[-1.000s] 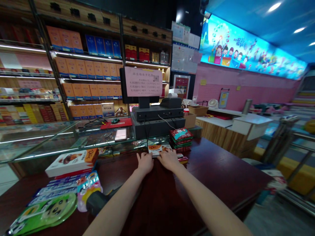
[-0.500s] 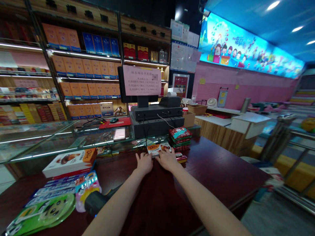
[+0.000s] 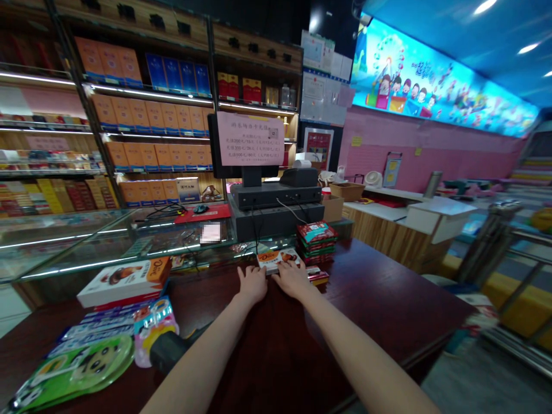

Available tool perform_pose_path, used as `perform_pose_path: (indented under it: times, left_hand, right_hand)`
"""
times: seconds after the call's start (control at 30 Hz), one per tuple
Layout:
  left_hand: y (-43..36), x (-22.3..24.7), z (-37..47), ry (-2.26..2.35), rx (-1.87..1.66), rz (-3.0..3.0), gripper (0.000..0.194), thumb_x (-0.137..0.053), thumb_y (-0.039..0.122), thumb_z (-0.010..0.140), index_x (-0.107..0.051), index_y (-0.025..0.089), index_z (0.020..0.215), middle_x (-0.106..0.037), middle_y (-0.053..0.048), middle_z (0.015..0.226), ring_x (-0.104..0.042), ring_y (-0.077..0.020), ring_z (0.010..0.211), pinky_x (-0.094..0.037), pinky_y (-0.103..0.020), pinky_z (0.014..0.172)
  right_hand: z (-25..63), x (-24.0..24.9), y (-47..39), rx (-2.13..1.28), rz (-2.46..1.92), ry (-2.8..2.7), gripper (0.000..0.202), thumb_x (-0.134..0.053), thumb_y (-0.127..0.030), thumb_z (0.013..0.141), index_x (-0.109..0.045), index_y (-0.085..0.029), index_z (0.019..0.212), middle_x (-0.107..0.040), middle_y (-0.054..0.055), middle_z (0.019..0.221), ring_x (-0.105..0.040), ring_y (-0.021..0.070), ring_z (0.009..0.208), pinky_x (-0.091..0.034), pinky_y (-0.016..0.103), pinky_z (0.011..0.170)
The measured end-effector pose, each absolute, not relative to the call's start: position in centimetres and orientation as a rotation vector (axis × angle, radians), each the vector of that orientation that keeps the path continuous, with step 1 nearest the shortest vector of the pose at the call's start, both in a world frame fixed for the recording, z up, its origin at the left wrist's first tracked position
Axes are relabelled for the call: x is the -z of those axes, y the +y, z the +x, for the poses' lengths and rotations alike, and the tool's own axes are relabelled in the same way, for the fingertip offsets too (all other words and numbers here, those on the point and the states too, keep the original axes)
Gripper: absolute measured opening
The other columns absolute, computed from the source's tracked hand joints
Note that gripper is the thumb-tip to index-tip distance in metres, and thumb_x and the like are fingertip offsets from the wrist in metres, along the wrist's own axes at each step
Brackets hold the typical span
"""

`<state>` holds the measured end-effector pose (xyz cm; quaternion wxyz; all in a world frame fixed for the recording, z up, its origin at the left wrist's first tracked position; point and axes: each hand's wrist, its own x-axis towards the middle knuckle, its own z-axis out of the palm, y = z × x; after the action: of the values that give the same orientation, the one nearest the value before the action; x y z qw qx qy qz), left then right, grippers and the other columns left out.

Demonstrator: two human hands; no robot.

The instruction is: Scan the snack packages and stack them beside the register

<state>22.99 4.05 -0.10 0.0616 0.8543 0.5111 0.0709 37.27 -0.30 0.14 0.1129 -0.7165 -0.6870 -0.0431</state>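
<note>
A small white and orange Dove box (image 3: pixel 268 260) lies on the dark red table near the glass counter. My right hand (image 3: pixel 292 279) rests on its front right part, fingers spread. My left hand (image 3: pixel 253 283) is at the box's left front corner, its fingers apart and nothing in its grasp. Right of the box stands a stack of red and green packets (image 3: pixel 317 238), with a few thin red and yellow packs (image 3: pixel 318 276) in front of it. Part of the small box is hidden under my right fingers.
At the left lie a larger Dove box (image 3: pixel 123 282), blue-white packets (image 3: pixel 95 329), a green panda package (image 3: pixel 86 368) and a dark handheld device (image 3: pixel 169 349). A monitor with a pink sign (image 3: pixel 250 140) stands behind on a black base.
The camera view has shifted very slightly. Both hands stay in nearly the same place at the small box.
</note>
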Motion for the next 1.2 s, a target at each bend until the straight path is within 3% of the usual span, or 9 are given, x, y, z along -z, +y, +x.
perform_pose_path:
  times: [0.33,1.2]
  left_hand:
    - [4.0,-0.1,22.4,1.554,-0.219,2.572,0.054,-0.046,0.025,0.089,-0.045,0.026,0.143,-0.054,-0.009,0.146,-0.039,-0.0312,0.139,-0.014,-0.068,0.117]
    - [4.8,-2.9,14.7,1.614,-0.275,2.641,0.052,-0.042,0.022,0.091,-0.049,0.032,0.142,-0.048,-0.005,0.152,-0.035,-0.0301,0.143,-0.015,-0.067,0.118]
  right_hand:
    - [37.3,-0.2,-0.3,0.111,-2.096,-2.019,0.045,-0.039,-0.045,0.1,-0.061,-0.019,0.129,-0.06,0.015,0.141,-0.045,0.0318,0.134,-0.016,0.057,0.112]
    - [33.5,-1.4,-1.4,0.094,-1.972,-2.04,0.038,-0.043,-0.041,0.1,-0.062,-0.021,0.127,-0.061,0.011,0.139,-0.044,0.0293,0.136,-0.018,0.054,0.115]
